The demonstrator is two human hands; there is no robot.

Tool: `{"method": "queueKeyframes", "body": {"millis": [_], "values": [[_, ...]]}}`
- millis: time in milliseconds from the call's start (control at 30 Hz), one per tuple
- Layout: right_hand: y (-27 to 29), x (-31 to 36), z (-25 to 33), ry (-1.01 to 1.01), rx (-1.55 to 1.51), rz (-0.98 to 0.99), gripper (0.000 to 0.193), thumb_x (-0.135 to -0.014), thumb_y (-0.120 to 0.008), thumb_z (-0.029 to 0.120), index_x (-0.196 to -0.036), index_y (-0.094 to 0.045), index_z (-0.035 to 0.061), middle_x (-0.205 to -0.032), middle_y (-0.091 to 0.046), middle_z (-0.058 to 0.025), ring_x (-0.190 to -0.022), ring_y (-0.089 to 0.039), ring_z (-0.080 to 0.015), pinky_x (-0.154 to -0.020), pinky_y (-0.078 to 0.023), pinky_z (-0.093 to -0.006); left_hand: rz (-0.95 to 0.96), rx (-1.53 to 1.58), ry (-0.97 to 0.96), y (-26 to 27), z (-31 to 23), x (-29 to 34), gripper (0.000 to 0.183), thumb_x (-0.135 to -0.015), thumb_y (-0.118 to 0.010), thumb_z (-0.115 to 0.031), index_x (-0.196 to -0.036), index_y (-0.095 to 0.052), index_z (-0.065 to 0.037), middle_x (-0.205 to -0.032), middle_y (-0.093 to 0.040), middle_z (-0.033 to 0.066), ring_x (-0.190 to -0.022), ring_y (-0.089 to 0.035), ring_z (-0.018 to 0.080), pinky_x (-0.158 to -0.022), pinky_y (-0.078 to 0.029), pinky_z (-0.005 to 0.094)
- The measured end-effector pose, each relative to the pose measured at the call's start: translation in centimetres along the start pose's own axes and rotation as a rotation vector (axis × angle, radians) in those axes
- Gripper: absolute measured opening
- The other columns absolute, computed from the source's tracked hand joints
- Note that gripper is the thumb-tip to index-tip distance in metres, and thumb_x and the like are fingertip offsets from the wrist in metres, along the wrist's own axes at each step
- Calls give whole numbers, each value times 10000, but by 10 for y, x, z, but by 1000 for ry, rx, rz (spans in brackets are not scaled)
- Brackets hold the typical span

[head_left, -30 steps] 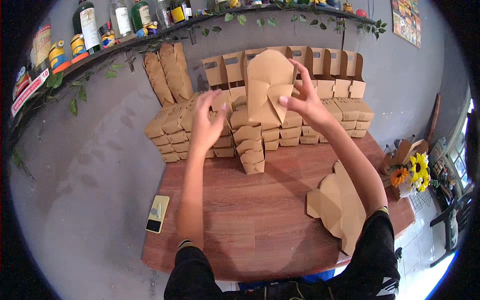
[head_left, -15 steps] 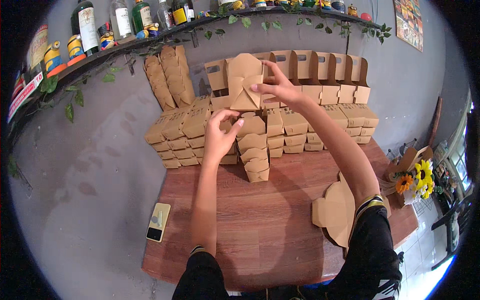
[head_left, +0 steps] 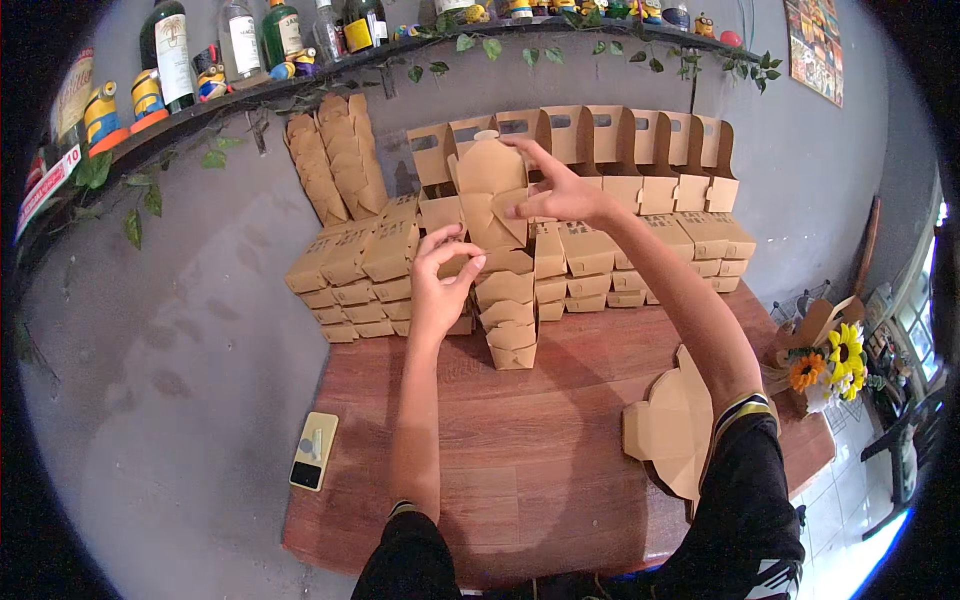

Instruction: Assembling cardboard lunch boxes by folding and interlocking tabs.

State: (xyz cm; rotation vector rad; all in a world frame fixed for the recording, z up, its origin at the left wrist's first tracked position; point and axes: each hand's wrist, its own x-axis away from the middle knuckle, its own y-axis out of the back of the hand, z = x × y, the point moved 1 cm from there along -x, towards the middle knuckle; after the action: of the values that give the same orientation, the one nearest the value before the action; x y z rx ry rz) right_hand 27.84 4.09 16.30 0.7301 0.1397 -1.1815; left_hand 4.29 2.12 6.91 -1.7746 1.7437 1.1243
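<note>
A brown cardboard box (head_left: 492,190) with rounded flaps stands upright above a nested stack of similar boxes (head_left: 506,315) in the middle of the table. My right hand (head_left: 560,192) grips its right side, fingers at the upper edge and thumb across the front. The box's base meets the top of the stack, though I cannot tell whether it is fully seated. At the lower left of that box is my left hand (head_left: 445,280), thumb and forefinger pinched together beside the stack's top. What lies between those fingertips, if anything, is hidden.
Rows of folded boxes (head_left: 350,255) and handled carriers (head_left: 610,150) line the back. Tall nested stacks (head_left: 350,160) lean at the back left. Flat cardboard blanks (head_left: 675,430) lie right, a phone (head_left: 314,452) left, flowers (head_left: 835,365) beyond the right edge. A bottle shelf (head_left: 300,75) hangs above.
My right hand has lowered the box onto the stack, and its round top tab now shows. My left hand has shifted slightly down, its thumb and forefinger closing together.
</note>
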Motion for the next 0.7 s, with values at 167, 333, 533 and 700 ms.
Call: {"method": "queueKeyframes", "body": {"millis": [167, 333, 533, 700], "values": [[-5, 1, -7, 242, 245, 137, 980, -777, -849, 195, -1578, -285, 208, -1402, -470, -145, -1228, -536, -269, -1027, -489, -416, -32, 131, 107, -4, -5, 8, 103, -872, -780, -70, -959, -747, -27, -1349, -564, 155, -1273, -544, 269, -1000, -506, 391], [-6, 8, -16, 151, 250, 144, 894, -781, -879, 278, -1517, -383, 173, -1433, -465, -73, -1330, -451, -238, -1109, -446, -463, -106, 141, 45, -3, 1, 13, 114, -878, -778, -105, -976, -756, -51, -1282, -583, 135, -1180, -584, 275, -832, -596, 365], [-10, 16, -17, 186, 222, 177, 790, -783, -883, 312, -1442, -472, 161, -1439, -481, -61, -1338, -459, -225, -1083, -471, -466, -111, 116, -41, -3, 8, 12, 113, -872, -778, -72, -966, -743, -21, -1242, -593, 134, -1152, -588, 268, -916, -533, 368], [-12, 26, -22, 184, 310, 155, 810, -770, -872, 390, -1432, -470, 153, -1434, -511, -75, -1352, -484, -265, -1066, -474, -490, -122, 175, 2, -4, 5, 14, 108, -868, -778, -73, -946, -738, -10, -1206, -609, 148, -1156, -596, 276, -963, -486, 384]]}}
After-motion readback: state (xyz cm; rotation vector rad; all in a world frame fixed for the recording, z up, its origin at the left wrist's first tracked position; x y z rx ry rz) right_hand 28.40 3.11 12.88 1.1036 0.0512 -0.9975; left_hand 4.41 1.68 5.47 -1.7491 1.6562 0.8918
